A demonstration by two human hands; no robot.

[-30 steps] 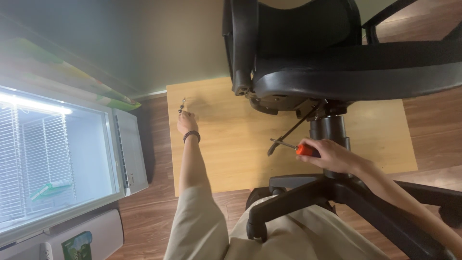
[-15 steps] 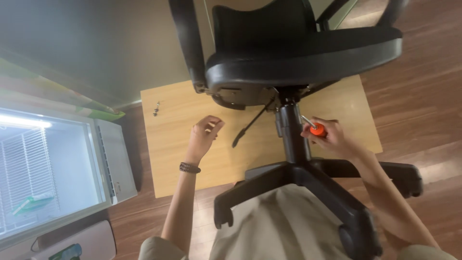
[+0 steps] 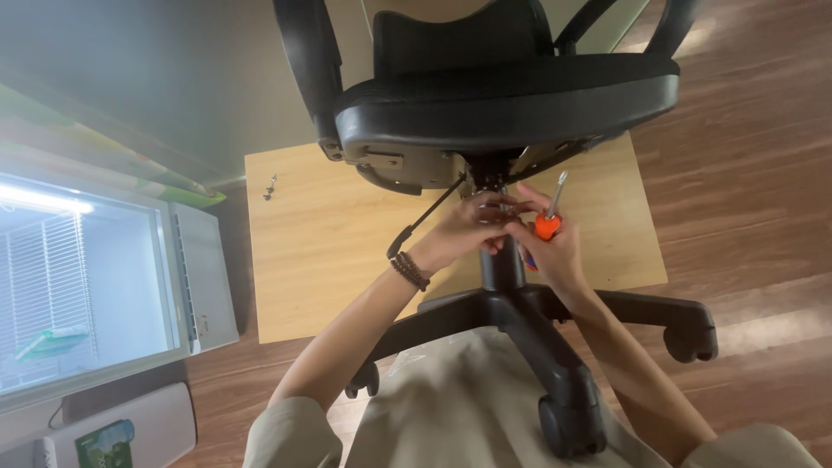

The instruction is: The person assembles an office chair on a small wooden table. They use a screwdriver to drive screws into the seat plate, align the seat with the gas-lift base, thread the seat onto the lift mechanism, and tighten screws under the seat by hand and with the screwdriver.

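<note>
A: Wood floor, w/ a pale wooden board lying on it under an office chair. Where are the hands?

B: Both at the chair's centre post, just below the seat. Left hand has fingers curled in, tips pressed together on something small at the post; can't tell what, too small. Dark bead bracelet on that wrist.

A: Right?

B: Right hand is touching the left, closed round a screwdriver w/ orange handle. Metal shaft sticks up, tilted a bit, tip near the seat's underside.

A: And further out?

B: Black lever hangs from under the seat beside the left wrist. Chair's wheeled base spreads over the person's lap. A few small screws lie on the board's far left corner, well apart from the hands. White cabinet w/ lit glass door at the left.
</note>
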